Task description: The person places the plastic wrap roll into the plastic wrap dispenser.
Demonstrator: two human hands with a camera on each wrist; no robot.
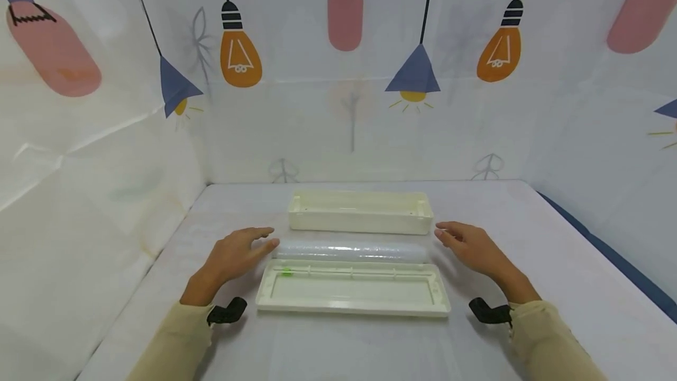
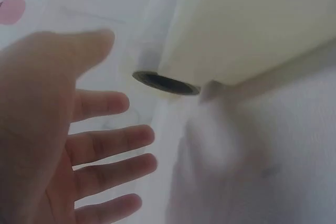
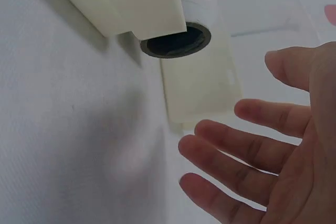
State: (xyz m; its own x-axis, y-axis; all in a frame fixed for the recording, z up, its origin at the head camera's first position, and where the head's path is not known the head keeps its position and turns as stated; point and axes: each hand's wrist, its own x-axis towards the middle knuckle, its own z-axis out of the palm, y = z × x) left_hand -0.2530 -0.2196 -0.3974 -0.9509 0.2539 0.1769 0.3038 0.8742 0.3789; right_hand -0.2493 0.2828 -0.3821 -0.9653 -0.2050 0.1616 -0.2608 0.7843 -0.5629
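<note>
A roll of clear plastic film [image 1: 351, 250] lies crosswise between two cream plastic pieces. Behind it stands a long open box [image 1: 362, 220]; in front is a shallow lid [image 1: 351, 294], inner side up, with a small green mark near its left end. My left hand [image 1: 235, 256] hovers by the roll's left end, fingers relaxed and holding nothing. Off the right end, my right hand [image 1: 471, 246] is likewise spread and bare. In the left wrist view the roll's dark core [image 2: 167, 83] faces the fingers; the right wrist view shows the other core end [image 3: 176, 41].
A white-covered table [image 1: 349, 351] carries all the pieces. White sheets printed with lamps and bulbs hang as a back wall [image 1: 296, 116] and on both sides. A black strap piece [image 1: 227, 310] sits at the left wrist, another [image 1: 489, 312] at the right.
</note>
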